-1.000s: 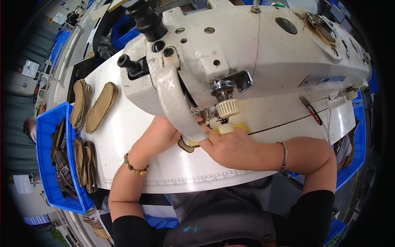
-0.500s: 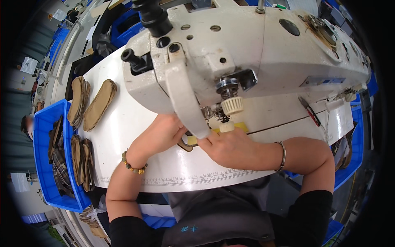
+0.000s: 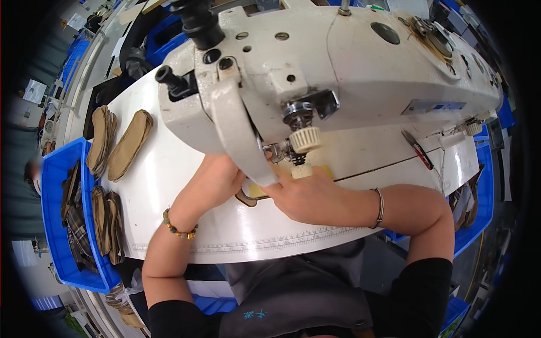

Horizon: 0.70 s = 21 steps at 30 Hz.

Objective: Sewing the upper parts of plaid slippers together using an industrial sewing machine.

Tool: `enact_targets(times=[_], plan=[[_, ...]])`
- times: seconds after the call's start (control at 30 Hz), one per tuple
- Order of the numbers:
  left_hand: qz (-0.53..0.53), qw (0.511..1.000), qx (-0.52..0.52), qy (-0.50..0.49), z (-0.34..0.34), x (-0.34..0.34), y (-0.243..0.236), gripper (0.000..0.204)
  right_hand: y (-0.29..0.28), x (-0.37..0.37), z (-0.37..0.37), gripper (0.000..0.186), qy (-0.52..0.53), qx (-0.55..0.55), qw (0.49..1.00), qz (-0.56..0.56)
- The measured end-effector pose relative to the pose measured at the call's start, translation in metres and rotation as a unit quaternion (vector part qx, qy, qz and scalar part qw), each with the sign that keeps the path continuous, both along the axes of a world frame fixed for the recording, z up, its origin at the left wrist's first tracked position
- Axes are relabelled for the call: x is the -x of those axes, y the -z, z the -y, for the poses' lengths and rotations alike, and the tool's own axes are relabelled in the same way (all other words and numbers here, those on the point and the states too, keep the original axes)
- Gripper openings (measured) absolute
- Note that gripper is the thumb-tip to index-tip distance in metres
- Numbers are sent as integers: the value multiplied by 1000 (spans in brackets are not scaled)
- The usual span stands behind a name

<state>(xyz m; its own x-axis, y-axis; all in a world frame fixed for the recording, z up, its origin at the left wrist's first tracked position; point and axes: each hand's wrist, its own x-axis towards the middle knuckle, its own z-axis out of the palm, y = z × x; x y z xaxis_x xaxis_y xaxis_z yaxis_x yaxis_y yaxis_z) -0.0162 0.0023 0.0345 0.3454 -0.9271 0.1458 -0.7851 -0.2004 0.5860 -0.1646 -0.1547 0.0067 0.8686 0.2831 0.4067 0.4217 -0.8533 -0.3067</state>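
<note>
A white sewing machine [image 3: 360,62] stands over the white table, its pale curved lever [image 3: 239,132] in front of the needle area. At its foot lies a small brown curved piece [image 3: 245,200], probably fabric, of which only one rounded end shows. My left hand [image 3: 217,177], fingers curled, grips this piece from the left; its fingertips are partly behind the lever. From the right, my right hand [image 3: 307,194] is bent over the piece with its fingers pressed together by the needle area. A yellow plate [image 3: 323,170] shows just beyond that hand.
Brown sole-shaped pieces [image 3: 131,145] lie in stacks at the table's left. Beside them stands a blue bin [image 3: 62,265] of dark and checked cloth. Red-and-black thread snips [image 3: 418,151] lie right of the needle. Another blue bin [image 3: 482,208] is at the far right.
The whole view has shifted slightly, so everything appears a little further left. Against the machine, both hands and the brown piece keep nearly the same place.
</note>
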Motion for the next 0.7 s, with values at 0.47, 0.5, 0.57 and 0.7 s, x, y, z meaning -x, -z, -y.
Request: enact_targets(times=[0.47,0.5,0.57,0.7], plan=[[18,995,45,-90,1,8,13,8,11,-4,1,13,14,7,997,71],[23,994,72,-83,3,10,15,7,11,-4,1,13,16,12,997,80],[27,992,97,-73,4,9,16,7,10,-2,1,13,21,20,996,80],[107,992,18,-65,0,11,9,9,8,-3,1,13,23,24,996,88]])
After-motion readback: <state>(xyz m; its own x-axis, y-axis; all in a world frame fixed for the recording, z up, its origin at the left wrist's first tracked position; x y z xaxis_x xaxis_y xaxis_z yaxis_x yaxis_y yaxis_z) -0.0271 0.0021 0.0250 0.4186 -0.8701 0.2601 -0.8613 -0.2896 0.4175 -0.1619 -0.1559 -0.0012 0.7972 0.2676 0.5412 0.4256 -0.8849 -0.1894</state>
